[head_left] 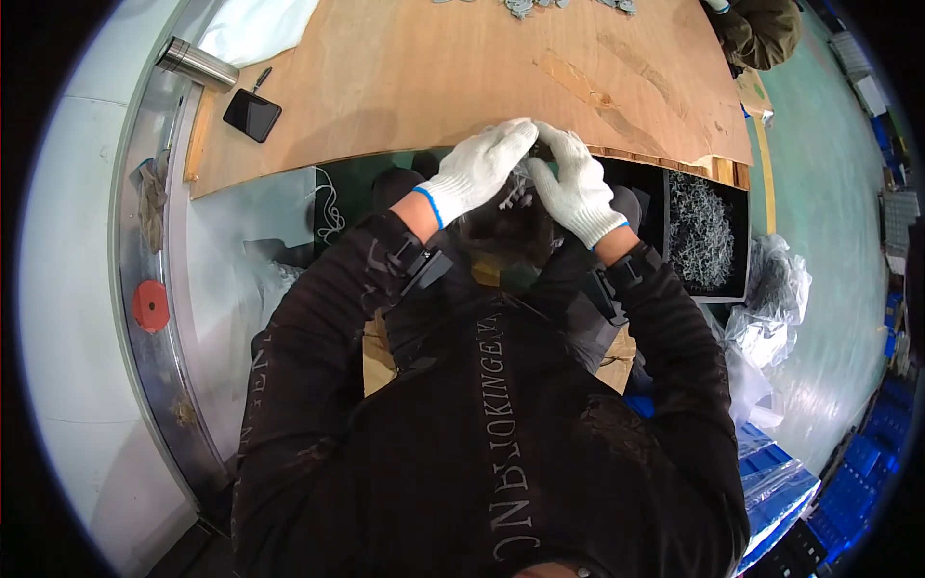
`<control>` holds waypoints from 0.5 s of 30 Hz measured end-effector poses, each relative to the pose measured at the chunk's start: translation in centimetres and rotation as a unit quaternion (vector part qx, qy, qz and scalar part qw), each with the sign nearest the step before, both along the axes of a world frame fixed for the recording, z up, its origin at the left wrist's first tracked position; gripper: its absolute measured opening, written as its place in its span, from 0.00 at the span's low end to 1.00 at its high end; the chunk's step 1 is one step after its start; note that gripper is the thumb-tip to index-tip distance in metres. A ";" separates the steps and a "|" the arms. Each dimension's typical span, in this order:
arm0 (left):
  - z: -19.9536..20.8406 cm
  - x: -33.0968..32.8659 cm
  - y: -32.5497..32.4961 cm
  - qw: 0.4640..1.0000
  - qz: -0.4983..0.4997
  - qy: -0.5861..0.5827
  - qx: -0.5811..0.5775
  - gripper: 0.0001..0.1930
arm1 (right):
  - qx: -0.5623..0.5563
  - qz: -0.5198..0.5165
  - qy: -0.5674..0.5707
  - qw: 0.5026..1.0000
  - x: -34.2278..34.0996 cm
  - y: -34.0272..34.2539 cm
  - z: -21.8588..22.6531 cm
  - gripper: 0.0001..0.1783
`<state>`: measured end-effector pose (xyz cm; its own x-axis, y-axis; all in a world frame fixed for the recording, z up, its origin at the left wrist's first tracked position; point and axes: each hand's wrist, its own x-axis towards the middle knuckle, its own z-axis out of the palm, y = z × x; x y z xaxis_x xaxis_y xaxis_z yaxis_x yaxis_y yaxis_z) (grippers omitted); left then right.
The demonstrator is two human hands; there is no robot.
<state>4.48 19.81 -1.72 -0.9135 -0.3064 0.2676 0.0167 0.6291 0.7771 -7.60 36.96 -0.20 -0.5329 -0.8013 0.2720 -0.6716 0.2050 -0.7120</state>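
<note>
My left hand (485,166) and my right hand (579,183) wear white knit gloves with blue-edged cuffs. They meet at the near edge of the wooden table (414,87), the fingertips leaning together. Both have bent, closed fingers, and whatever lies inside them is hidden. Just below, between the palms and above my lap, small grey metal parts (517,196) show against a dark background. What carries these parts I cannot tell. More small grey pieces (525,8) lie in piles along the table's far side.
A black bin (708,297) of thin grey metal pieces stands right, under the table edge. Clear plastic (766,328) bunches beside it. A phone-like black device (252,115) and a steel cylinder (198,64) are at left. Another person's sleeve (761,34) shows at far right.
</note>
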 end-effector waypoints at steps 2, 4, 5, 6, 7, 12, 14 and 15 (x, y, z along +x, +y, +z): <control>2.1 0.5 -0.2 0.964 0.007 -0.145 0.223 0.24 | 0.019 0.005 -0.030 0.999 -0.2 1.1 0.5 0.21; 3.3 1.2 0.0 0.966 0.005 -0.144 0.214 0.22 | 0.008 0.035 -0.017 0.999 -0.6 1.9 0.0 0.17; 4.0 1.0 -0.5 0.968 0.003 -0.144 0.205 0.21 | -0.001 0.049 -0.005 0.999 -1.3 1.7 0.2 0.15; 4.6 0.5 -1.1 0.970 0.000 -0.142 0.196 0.20 | -0.009 0.050 0.007 0.999 -1.7 1.8 0.6 0.15; 4.9 0.1 -2.0 0.974 0.003 -0.129 0.185 0.20 | 0.013 0.046 -0.019 0.999 -1.6 1.8 1.2 0.13; 0.7 -2.3 -6.7 0.969 0.114 -0.062 0.212 0.15 | 0.000 0.008 -0.050 0.999 -3.4 0.2 1.1 0.13; -0.6 -3.8 -9.6 0.963 0.178 -0.020 0.201 0.15 | 0.029 -0.067 -0.104 0.992 -5.0 -1.0 1.3 0.17; -0.9 -4.7 -11.3 0.964 0.176 -0.011 0.198 0.15 | 0.043 -0.103 -0.132 0.985 -6.3 -1.9 1.3 0.19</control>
